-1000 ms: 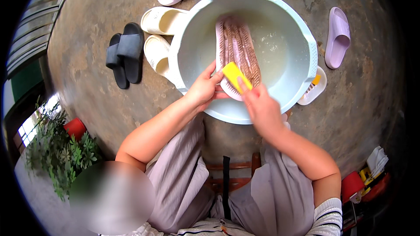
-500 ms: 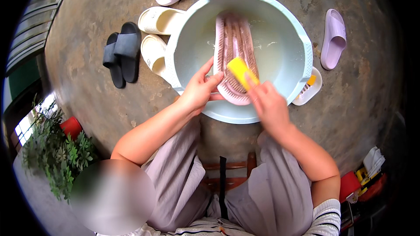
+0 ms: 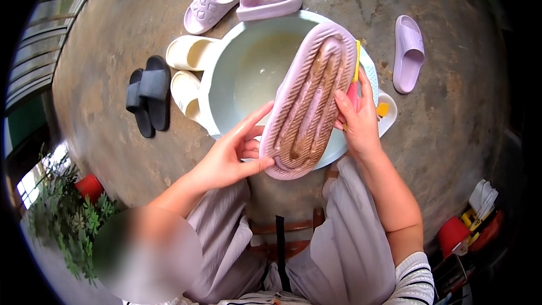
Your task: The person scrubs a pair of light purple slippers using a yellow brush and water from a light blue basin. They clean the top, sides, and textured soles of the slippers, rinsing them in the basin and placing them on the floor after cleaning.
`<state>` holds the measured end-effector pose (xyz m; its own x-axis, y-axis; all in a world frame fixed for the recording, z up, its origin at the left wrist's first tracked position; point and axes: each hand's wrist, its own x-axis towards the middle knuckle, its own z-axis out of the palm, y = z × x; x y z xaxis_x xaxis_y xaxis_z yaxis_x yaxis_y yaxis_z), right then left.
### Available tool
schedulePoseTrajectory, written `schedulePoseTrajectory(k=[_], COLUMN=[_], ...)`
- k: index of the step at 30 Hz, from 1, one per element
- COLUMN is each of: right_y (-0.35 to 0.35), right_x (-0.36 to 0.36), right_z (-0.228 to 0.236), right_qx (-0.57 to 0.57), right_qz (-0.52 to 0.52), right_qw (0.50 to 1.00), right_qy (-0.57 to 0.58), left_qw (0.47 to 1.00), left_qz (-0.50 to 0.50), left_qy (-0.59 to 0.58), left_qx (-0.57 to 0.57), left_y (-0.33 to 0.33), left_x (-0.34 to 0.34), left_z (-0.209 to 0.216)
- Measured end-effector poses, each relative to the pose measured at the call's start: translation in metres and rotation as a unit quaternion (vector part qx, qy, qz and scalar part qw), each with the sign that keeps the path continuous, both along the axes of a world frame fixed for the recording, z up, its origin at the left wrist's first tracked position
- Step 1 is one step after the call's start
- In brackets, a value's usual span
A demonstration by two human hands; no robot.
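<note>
A lilac slide slipper [image 3: 305, 99] is tilted with its ridged sole toward me, over the near right of a pale blue basin [image 3: 208, 93]. Brown dirt lies in the sole's grooves. My left hand [image 3: 234, 157] grips the slipper's lower left edge, thumb on the sole and the other fingers partly behind. On the opposite edge, my right hand [image 3: 360, 125] has its thumb against the sole. The same hand holds a yellow-and-red scrubbing brush [image 3: 354, 91], seen edge-on beside the slipper, its bristles hidden. Cloudy water lies in the basin.
Lilac slippers [image 3: 217, 1] sit by the basin's far rim, and a single lilac slipper [image 3: 408, 53] lies to the right. Cream slippers [image 3: 192, 53] and dark slippers [image 3: 155, 93] are on the left. A white dish [image 3: 387, 114] stands at the basin's right. A plant [image 3: 84, 209] is at lower left.
The slipper has come up out of the basin toward me, tilting to the right. My right hand and the brush have moved from the sole's surface to its right edge.
</note>
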<state>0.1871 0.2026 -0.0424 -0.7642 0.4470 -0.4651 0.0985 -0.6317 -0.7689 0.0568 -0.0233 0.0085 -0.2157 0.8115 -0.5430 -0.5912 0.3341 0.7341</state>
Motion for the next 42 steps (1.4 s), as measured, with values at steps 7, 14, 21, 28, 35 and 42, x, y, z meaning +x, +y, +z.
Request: schedulePoseTrajectory(k=[7,14,21,28,35,42], right_y=[0.009,-0.001,-0.008,-0.017,-0.010,-0.004], right_x=[-0.014,-0.008,-0.002,-0.001,0.019,0.003], right_z=[0.018,-0.001,0.004,0.002,0.000,0.004], right_qx=[0.015,0.110,0.017,0.007,0.146,0.556], right_qz=[-0.043,0.019,0.053,0.063,0.046,0.202], right_qw=[0.998,0.992,0.998,0.997,0.985,0.806], right_qy=[0.031,-0.064,-0.023,-0.033,-0.085,-0.037], left_qw=[0.998,0.992,0.986,0.923,0.888,0.892], left_qz=[0.046,-0.030,-0.044,-0.011,-0.054,-0.013], left_qy=[0.028,0.074,0.124,0.377,0.435,0.438], left_qx=[-0.039,-0.095,-0.103,-0.072,-0.139,-0.109], left_y=[0.010,0.007,0.036,0.051,0.048,0.042], left_x=[-0.009,-0.009,-0.022,-0.025,-0.036,-0.028], left_z=[0.009,-0.010,-0.018,-0.020,-0.011,-0.026])
